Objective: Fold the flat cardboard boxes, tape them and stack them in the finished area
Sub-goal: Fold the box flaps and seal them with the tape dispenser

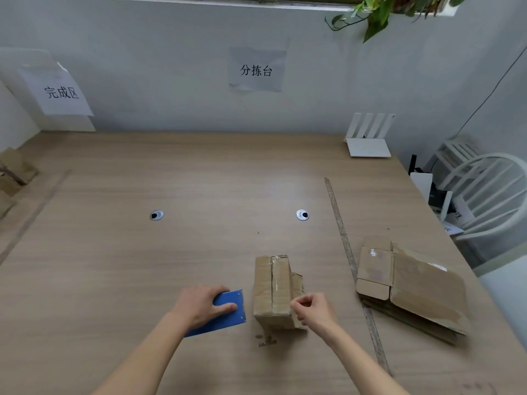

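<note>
A small folded cardboard box (272, 292) stands on the wooden table (171, 266) in front of me, a taped seam running along its top. My left hand (201, 305) grips a blue tape dispenser (228, 313) just left of the box. My right hand (312, 310) is at the box's near right corner, fingers curled and pinching something small there, apparently a tape end or the flap edge. A flap (298, 280) sticks out on the box's right side. A stack of flat cardboard boxes (410, 283) lies to the right.
A strip of tape (346, 249) runs down the table between the box and the flat stack. More cardboard boxes (12, 175) sit at the far left under a paper sign (57, 91). A white router (368, 138) stands at the back right; a white chair (484, 192) is beside the table.
</note>
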A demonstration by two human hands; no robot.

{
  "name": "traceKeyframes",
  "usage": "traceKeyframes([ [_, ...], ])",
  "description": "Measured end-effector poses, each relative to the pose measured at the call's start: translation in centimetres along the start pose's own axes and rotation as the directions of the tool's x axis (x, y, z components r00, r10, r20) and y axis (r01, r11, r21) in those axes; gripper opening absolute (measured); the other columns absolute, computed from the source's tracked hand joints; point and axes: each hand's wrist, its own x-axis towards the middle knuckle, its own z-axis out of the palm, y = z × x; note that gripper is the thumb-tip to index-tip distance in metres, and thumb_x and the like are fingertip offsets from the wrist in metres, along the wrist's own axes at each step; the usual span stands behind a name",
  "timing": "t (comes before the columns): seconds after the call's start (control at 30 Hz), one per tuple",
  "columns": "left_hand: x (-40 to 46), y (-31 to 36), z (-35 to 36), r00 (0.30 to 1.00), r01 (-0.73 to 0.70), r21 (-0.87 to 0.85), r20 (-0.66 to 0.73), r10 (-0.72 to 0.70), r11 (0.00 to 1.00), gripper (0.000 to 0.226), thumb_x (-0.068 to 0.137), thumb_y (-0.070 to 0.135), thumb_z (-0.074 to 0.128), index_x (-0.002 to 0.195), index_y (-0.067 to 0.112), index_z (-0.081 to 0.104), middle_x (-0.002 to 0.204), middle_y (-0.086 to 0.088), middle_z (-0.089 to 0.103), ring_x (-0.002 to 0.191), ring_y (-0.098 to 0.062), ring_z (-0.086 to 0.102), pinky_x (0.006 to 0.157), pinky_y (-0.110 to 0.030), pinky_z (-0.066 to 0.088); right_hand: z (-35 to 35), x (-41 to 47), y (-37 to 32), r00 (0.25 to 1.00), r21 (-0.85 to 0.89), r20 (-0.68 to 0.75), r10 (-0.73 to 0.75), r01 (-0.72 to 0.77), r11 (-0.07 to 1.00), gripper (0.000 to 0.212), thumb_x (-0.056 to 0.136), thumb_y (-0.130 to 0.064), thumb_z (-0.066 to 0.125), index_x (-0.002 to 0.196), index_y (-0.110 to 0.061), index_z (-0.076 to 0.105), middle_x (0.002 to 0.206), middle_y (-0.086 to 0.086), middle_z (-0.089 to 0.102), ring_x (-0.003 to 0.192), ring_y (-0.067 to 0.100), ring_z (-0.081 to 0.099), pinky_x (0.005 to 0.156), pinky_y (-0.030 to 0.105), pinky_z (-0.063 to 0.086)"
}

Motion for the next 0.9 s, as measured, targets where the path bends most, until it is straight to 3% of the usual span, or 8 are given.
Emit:
traceKeyframes([
  [0.27, 1.6, 0.7, 0.9, 0.999, -0.001, 0.004, 0.037, 0.000, 1.000, 0.052, 0.086, 0.077, 0.042, 0.123, 0.044, 0.058, 0.108, 0.015, 0.069, 0.092, -0.011, 0.062, 0.068, -0.029, 0.042, 0.7, 1.2, 1.9, 0.996, -0.025, -0.038, 0.085, -0.086, 0.996, 0.016, 0.072, -0.031, 0.068, 0.061, -0.041, 0.075, 0.063, -0.008, 0.073, 0.066, 0.013, 0.073, 0.075, 0.038, 0.062],
  [0.43, 2.7, 2.5, 1.7, 0.998, -0.009, 0.040, 0.064, 0.007, 0.999, 0.051, 0.086, 0.075, 0.041, 0.118, 0.041, 0.059, 0.105, 0.012, 0.070, 0.092, -0.015, 0.063, 0.066, -0.030, 0.040, 1.6, 1.6, 3.9, 0.973, 0.055, -0.074, 0.220, -0.216, 0.975, 0.018, 0.082, -0.022, 0.067, 0.066, -0.022, 0.075, 0.065, -0.002, 0.074, 0.058, 0.015, 0.073, 0.071, 0.039, 0.064],
  [0.53, 3.3, 3.2, 2.6, 0.998, -0.009, 0.063, 0.060, 0.006, 0.998, 0.053, 0.085, 0.077, 0.038, 0.115, 0.039, 0.060, 0.102, 0.011, 0.070, 0.090, -0.015, 0.063, 0.068, -0.030, 0.042, 2.2, 2.1, 4.2, 0.950, 0.166, -0.095, 0.297, -0.279, 0.946, 0.015, 0.086, -0.013, 0.069, 0.073, -0.018, 0.074, 0.074, 0.003, 0.074, 0.056, 0.016, 0.071, 0.055, 0.030, 0.060],
  [0.6, 3.7, 3.2, 2.9, 0.998, -0.011, 0.080, 0.055, 0.006, 0.997, 0.054, 0.085, 0.078, 0.038, 0.114, 0.038, 0.060, 0.101, 0.011, 0.069, 0.088, -0.016, 0.063, 0.066, -0.030, 0.042, 2.6, 2.6, 4.6, 0.927, 0.262, -0.065, 0.369, -0.341, 0.903, 0.009, 0.084, -0.009, 0.074, 0.086, -0.015, 0.068, 0.088, 0.011, 0.074, 0.058, 0.020, 0.068, 0.054, 0.030, 0.057],
  [0.7, 4.0, 3.4, 2.6, 0.999, -0.020, 0.104, 0.046, 0.015, 0.994, 0.055, 0.083, 0.078, 0.037, 0.113, 0.039, 0.060, 0.098, 0.010, 0.069, 0.084, -0.016, 0.061, 0.062, -0.030, 0.039, 3.3, 3.4, 5.5, 0.923, 0.214, -0.079, 0.378, -0.354, 0.910, 0.028, 0.081, -0.011, 0.076, 0.103, -0.015, 0.060, 0.107, 0.010, 0.069, 0.077, 0.024, 0.068, 0.079, 0.040, 0.060],
  [0.77, 4.2, 3.5, 2.6, 0.999, -0.028, 0.111, 0.048, 0.023, 0.993, 0.056, 0.083, 0.079, 0.037, 0.114, 0.039, 0.060, 0.099, 0.010, 0.069, 0.085, -0.016, 0.061, 0.064, -0.031, 0.041, 3.3, 2.7, 4.2, 0.951, 0.006, -0.206, 0.231, -0.235, 0.972, 0.027, 0.090, -0.017, 0.068, 0.116, -0.020, 0.059, 0.119, 0.001, 0.066, 0.100, 0.020, 0.064, 0.090, 0.030, 0.050],
  [0.83, 4.2, 3.5, 2.9, 0.999, -0.024, 0.107, 0.051, 0.019, 0.994, 0.058, 0.082, 0.080, 0.035, 0.116, 0.039, 0.060, 0.100, 0.009, 0.070, 0.086, -0.016, 0.063, 0.068, -0.031, 0.045, 3.7, 1.5, 2.2, 0.960, -0.043, -0.276, 0.043, -0.057, 0.997, 0.034, 0.100, -0.027, 0.056, 0.133, -0.020, 0.052, 0.137, 0.000, 0.058, 0.116, 0.017, 0.056, 0.095, 0.027, 0.042],
  [0.9, 4.2, 3.6, 3.2, 0.999, -0.014, 0.092, 0.049, 0.009, 0.996, 0.060, 0.082, 0.081, 0.034, 0.116, 0.039, 0.060, 0.101, 0.010, 0.070, 0.087, -0.016, 0.064, 0.070, -0.030, 0.046, 4.8, 1.0, 0.7, 0.987, -0.087, -0.161, -0.017, 0.004, 0.996, 0.070, 0.099, -0.049, 0.052, 0.155, -0.017, 0.027, 0.161, -0.001, 0.032, 0.142, 0.020, 0.038, 0.111, 0.035, 0.034],
])
